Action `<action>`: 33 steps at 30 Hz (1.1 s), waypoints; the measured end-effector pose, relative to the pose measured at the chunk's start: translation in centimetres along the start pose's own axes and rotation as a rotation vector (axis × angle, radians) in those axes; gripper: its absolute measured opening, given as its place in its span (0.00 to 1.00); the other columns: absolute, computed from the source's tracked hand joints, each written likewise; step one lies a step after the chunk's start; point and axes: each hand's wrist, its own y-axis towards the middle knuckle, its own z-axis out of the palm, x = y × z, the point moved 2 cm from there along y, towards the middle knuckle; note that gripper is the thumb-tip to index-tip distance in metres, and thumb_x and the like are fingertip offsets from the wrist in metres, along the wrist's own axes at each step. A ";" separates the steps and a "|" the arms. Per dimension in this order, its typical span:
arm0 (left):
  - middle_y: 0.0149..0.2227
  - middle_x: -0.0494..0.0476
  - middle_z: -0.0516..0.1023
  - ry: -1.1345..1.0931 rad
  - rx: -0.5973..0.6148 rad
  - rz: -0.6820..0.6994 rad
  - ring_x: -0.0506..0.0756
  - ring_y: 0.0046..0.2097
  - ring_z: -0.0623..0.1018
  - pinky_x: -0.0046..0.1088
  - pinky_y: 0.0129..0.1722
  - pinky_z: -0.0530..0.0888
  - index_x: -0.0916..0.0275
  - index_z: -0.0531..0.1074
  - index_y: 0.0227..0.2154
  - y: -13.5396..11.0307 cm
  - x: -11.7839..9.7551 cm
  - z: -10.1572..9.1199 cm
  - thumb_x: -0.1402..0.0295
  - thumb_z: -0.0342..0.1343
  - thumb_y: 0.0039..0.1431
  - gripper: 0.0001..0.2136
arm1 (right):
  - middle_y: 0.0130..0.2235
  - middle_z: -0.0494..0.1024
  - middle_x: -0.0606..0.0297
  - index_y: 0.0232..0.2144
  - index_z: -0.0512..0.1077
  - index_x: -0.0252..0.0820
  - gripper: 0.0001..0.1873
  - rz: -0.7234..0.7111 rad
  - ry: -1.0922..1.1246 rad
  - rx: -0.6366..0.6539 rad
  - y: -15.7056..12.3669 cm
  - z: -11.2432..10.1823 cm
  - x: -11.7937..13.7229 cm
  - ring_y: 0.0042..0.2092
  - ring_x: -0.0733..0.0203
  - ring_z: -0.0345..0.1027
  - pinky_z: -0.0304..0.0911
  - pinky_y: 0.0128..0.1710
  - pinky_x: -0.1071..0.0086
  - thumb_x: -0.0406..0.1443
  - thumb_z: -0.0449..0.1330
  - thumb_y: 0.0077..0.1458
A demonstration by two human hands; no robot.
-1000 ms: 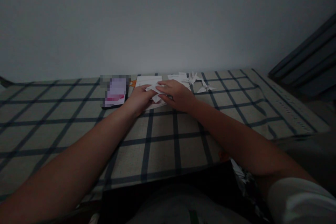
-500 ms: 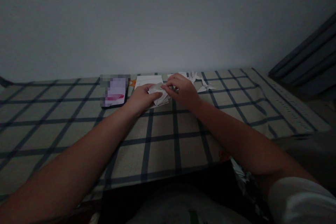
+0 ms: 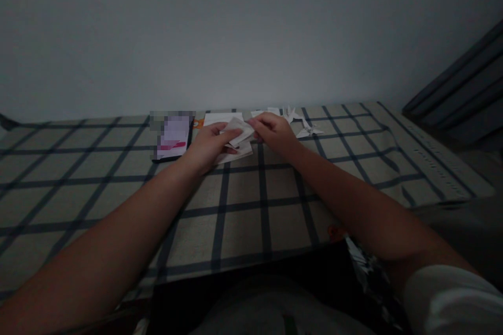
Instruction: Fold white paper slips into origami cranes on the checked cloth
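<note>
A small piece of folded white paper point(image 3: 240, 133) is held between my two hands, a little above the cloth. My left hand point(image 3: 210, 145) is closed on its left side, with the thumb pressed on top. At its right corner, my right hand point(image 3: 273, 132) pinches the edge between thumb and fingertips. Beneath it lie more white paper sheets point(image 3: 242, 153), partly covered by my left hand. Beyond my right hand sit folded paper cranes point(image 3: 308, 129), with another folded shape point(image 3: 290, 114) just behind.
A checked tablecloth point(image 3: 243, 220) covers the table, which meets a plain wall point(image 3: 251, 36). Left of my hands lies a phone point(image 3: 173, 138) with its screen lit. A white paper pad point(image 3: 223, 118) is behind my left hand. Dark curtain folds point(image 3: 463, 73) hang at the right.
The folded paper has been turned and lifted slightly, so the sheets under it show more. My right hand has shifted a little to the right along its corner.
</note>
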 end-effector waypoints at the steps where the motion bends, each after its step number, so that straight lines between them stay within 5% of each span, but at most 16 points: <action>1: 0.40 0.61 0.84 -0.017 -0.006 0.004 0.54 0.35 0.81 0.24 0.30 0.78 0.66 0.81 0.40 0.0 0.0 -0.1 0.60 0.71 0.47 0.19 | 0.32 0.75 0.66 0.36 0.77 0.39 0.21 0.077 0.090 0.036 0.0 0.0 -0.2 0.33 0.65 0.68 0.66 0.34 0.70 0.51 0.58 0.63; 7: 0.39 0.61 0.84 -0.060 -0.005 0.036 0.53 0.33 0.80 0.24 0.29 0.77 0.65 0.81 0.39 0.1 -0.1 -0.4 0.60 0.70 0.47 0.18 | 0.41 0.78 0.64 0.50 0.76 0.42 0.21 0.288 0.450 0.206 -0.1 0.3 -1.4 0.36 0.67 0.73 0.70 0.32 0.74 0.47 0.63 0.59; 18: 0.34 0.56 0.81 -0.130 0.051 0.069 0.52 0.31 0.78 0.26 0.30 0.73 0.65 0.79 0.36 -0.4 -0.7 0.1 0.60 0.71 0.45 0.17 | 0.52 0.80 0.57 0.59 0.72 0.45 0.24 0.346 0.560 0.352 -0.3 0.1 -0.7 0.47 0.58 0.74 0.75 0.42 0.66 0.45 0.59 0.64; 33: 0.29 0.56 0.81 -0.167 0.048 0.047 0.52 0.27 0.76 0.27 0.28 0.72 0.65 0.80 0.31 -0.5 -0.9 0.1 0.64 0.70 0.43 0.12 | 0.48 0.81 0.59 0.59 0.71 0.45 0.21 0.309 0.519 0.453 -0.5 0.2 -1.2 0.40 0.62 0.76 0.75 0.41 0.67 0.44 0.56 0.67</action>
